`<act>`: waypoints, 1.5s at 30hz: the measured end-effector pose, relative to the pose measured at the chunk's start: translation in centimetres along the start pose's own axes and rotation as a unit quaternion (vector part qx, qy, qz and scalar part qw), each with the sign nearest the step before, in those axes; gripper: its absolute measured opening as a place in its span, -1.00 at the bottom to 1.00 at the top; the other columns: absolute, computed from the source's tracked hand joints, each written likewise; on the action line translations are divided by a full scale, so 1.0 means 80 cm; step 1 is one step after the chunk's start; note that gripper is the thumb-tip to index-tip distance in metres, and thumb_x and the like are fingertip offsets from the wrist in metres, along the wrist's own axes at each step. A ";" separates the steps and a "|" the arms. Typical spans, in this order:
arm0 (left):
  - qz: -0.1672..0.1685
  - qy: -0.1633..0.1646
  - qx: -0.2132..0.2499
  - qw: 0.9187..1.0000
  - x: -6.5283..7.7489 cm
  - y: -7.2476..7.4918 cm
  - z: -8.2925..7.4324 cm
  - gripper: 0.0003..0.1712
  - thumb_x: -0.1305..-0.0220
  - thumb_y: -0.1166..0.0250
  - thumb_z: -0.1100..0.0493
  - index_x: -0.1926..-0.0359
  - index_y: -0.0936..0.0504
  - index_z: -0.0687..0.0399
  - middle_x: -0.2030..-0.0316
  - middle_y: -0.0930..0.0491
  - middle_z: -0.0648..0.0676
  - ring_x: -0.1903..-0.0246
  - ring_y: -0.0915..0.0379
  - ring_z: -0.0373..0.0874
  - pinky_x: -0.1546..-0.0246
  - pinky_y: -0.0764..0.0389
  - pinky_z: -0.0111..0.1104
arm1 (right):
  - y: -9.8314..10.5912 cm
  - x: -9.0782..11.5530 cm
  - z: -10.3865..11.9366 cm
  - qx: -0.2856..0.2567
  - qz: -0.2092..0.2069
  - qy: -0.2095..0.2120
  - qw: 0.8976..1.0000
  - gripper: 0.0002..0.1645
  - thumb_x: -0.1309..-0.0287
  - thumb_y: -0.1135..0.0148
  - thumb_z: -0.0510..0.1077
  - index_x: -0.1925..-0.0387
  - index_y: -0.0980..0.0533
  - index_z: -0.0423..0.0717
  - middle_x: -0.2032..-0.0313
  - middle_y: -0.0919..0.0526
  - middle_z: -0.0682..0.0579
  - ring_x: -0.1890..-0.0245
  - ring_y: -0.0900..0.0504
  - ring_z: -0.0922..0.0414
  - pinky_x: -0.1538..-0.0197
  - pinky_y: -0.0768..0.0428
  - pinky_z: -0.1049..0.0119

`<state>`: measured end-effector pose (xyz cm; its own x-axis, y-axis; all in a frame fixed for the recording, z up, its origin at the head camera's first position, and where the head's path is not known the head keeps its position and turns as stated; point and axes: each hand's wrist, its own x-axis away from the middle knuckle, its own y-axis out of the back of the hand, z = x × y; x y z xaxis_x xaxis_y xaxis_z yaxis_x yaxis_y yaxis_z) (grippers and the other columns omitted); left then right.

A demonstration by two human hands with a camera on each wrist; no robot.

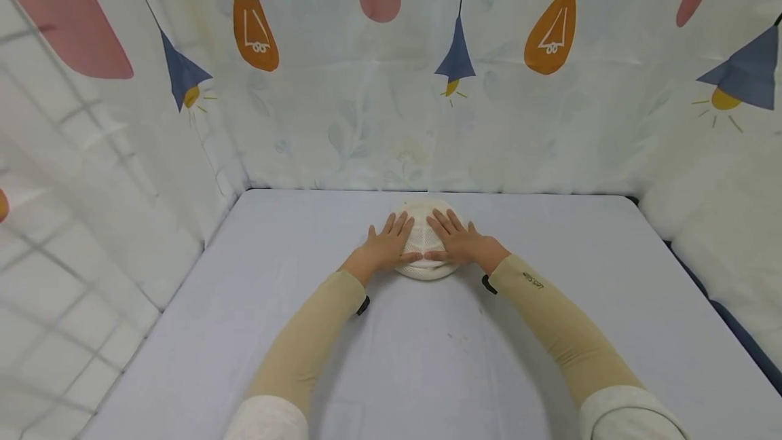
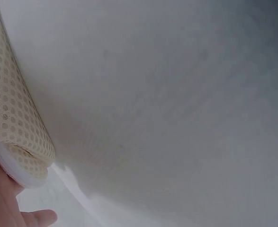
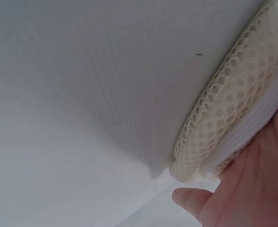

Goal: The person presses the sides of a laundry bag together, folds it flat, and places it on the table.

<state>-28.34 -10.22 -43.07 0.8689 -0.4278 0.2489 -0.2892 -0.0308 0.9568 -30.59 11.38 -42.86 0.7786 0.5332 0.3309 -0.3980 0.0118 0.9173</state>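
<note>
A round, cream-coloured mesh piece with white trim (image 1: 421, 276) lies at the far middle of the table; its exact kind cannot be told. On its left side rests my left hand (image 1: 386, 248), fingers straight and spread, thumb pointing inward. My right hand (image 1: 459, 244) lies flat on the right side in the same way, and the two thumbs nearly meet. In the left wrist view the holed mesh (image 2: 13, 109) and a white band (image 2: 15, 168) show beside the palm. The right wrist view has the thick mesh edge (image 3: 219, 109) above the right palm (image 3: 257, 184).
A pale sheet covers the table (image 1: 421, 358). Behind it hangs a white curtain (image 1: 366, 134) printed with bulbs and lamps, and more cloth hangs at the left and right sides. A dark strip (image 1: 745, 338) runs along the right edge.
</note>
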 end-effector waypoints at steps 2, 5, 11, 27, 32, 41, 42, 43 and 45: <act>-0.001 0.001 0.003 1.000 0.000 0.000 -0.001 0.07 -0.51 0.04 -0.40 -0.65 0.29 0.08 -0.63 0.42 0.14 -0.58 0.53 0.14 -0.43 0.11 0.34 | 0.001 0.001 0.000 0.000 0.003 -0.001 1.000 0.13 -0.49 0.05 0.38 -0.64 0.37 -0.08 -0.61 0.55 -0.07 -0.57 0.55 -0.14 -0.45 0.24 -0.42; -0.002 0.002 0.008 1.000 0.000 0.001 -0.001 0.07 -0.51 0.03 -0.40 -0.65 0.29 0.08 -0.63 0.42 0.14 -0.58 0.53 0.13 -0.42 0.11 0.34 | 0.002 0.002 0.001 0.000 0.004 -0.002 1.000 0.13 -0.49 0.05 0.38 -0.64 0.37 -0.08 -0.61 0.55 -0.08 -0.57 0.55 -0.14 -0.45 0.27 -0.43; -0.001 0.002 0.012 1.000 0.000 0.001 -0.002 0.06 -0.51 0.02 -0.39 -0.66 0.28 0.08 -0.63 0.41 0.14 -0.58 0.52 0.14 -0.42 0.11 0.35 | 0.002 0.002 0.001 0.004 0.005 -0.001 1.000 0.14 -0.48 0.05 0.40 -0.64 0.36 -0.08 -0.61 0.55 -0.08 -0.57 0.55 -0.15 -0.44 0.32 -0.44; 0.004 0.004 0.013 1.000 -0.003 0.002 -0.002 0.06 -0.50 0.02 -0.39 -0.66 0.26 0.06 -0.63 0.40 0.14 -0.59 0.51 0.13 -0.45 0.13 0.30 | 0.000 0.001 -0.003 0.005 0.002 0.006 1.000 0.13 -0.49 0.08 0.40 -0.64 0.38 -0.09 -0.60 0.55 -0.09 -0.57 0.54 -0.16 -0.47 0.36 -0.37; -0.002 -0.007 0.005 1.000 -0.002 0.001 0.001 0.06 -0.51 0.02 -0.38 -0.66 0.28 0.08 -0.63 0.39 0.16 -0.58 0.50 0.14 -0.47 0.15 0.26 | 0.000 0.001 -0.002 0.007 -0.008 0.020 1.000 0.12 -0.50 0.05 0.37 -0.64 0.34 -0.14 -0.61 0.51 -0.13 -0.57 0.49 -0.20 -0.51 0.27 -0.29; -0.018 -0.043 0.002 0.999 0.005 0.005 0.007 0.04 -0.53 -0.01 -0.34 -0.65 0.25 0.11 -0.62 0.37 0.17 -0.59 0.46 0.11 -0.51 0.16 0.16 | 0.005 0.005 -0.008 0.001 -0.033 0.056 0.998 0.11 -0.51 0.05 0.36 -0.63 0.28 -0.22 -0.61 0.43 -0.20 -0.57 0.39 -0.27 -0.53 0.17 -0.23; -0.018 -0.046 0.003 0.999 0.005 0.005 0.007 0.04 -0.53 -0.01 -0.34 -0.65 0.25 0.11 -0.62 0.37 0.17 -0.59 0.45 0.11 -0.51 0.16 0.15 | 0.006 0.006 -0.009 -0.001 -0.034 0.062 0.997 0.11 -0.51 0.05 0.35 -0.63 0.27 -0.23 -0.61 0.42 -0.21 -0.57 0.39 -0.28 -0.53 0.17 -0.24; -0.018 -0.048 0.007 0.999 0.006 0.005 0.008 0.04 -0.53 -0.02 -0.33 -0.65 0.25 0.12 -0.62 0.37 0.17 -0.59 0.45 0.11 -0.51 0.15 0.15 | 0.007 0.007 -0.009 -0.007 -0.035 0.068 0.997 0.11 -0.51 0.03 0.34 -0.62 0.27 -0.25 -0.61 0.42 -0.22 -0.57 0.38 -0.30 -0.52 0.17 -0.26; -0.018 -0.049 0.011 0.999 0.007 0.005 0.009 0.04 -0.53 -0.03 -0.33 -0.65 0.24 0.12 -0.62 0.37 0.17 -0.59 0.44 0.11 -0.51 0.14 0.14 | 0.008 0.008 -0.010 -0.018 -0.032 0.077 0.996 0.11 -0.52 0.03 0.32 -0.62 0.28 -0.26 -0.60 0.44 -0.23 -0.56 0.40 -0.30 -0.52 0.19 -0.27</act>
<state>-28.22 -11.11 -42.66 0.8352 -0.5131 0.1979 -0.2688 -0.0671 0.9608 -30.74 12.42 -42.27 0.7194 0.6546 0.2322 -0.3695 0.0776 0.9260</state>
